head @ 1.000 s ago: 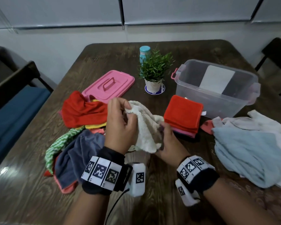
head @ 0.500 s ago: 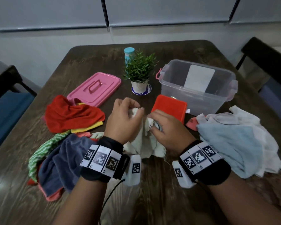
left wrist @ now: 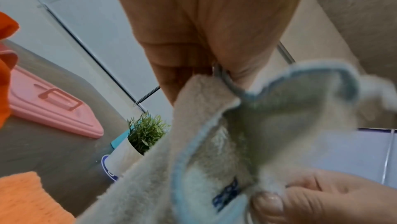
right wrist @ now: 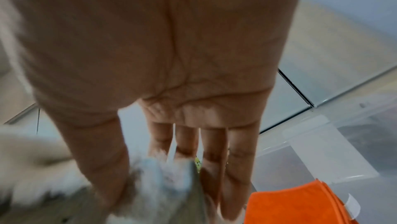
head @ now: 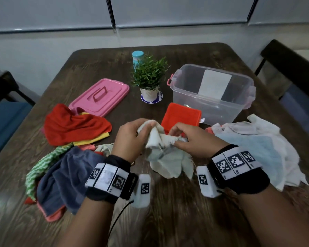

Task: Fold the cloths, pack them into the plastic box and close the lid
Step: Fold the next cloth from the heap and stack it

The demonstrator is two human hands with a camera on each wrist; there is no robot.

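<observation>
Head view shows a dark wooden table (head: 185, 220) that carries everything. The clear plastic box (head: 210, 104) stands open toward the far right corner, with only a white label showing through its wall. Along the right edge lies a loose heap with a pale blue cloth (head: 248, 157) on white ones. Toward the left edge sits another heap: a red cloth (head: 73, 125) on top, a yellow one under it, a grey-blue cloth (head: 68, 177) nearer the front edge and a green-and-white zigzag one beside it. The pink lid (head: 100, 95) lies flat behind the red cloth, its handle up. A folded orange-red cloth (head: 181, 114) rests just in front of the box. A small potted plant (head: 150, 79) stands mid-table between lid and box, a teal-capped bottle (head: 137, 57) behind it.

Near the middle of the front edge, both hands hold a cream towel with blue edging (head: 166, 157) above the table. The left hand (head: 130, 139) has its fingers curled round the bunched upper corner; the right hand (head: 194, 139) pinches the hem between thumb and forefinger, its other fingers fairly straight
</observation>
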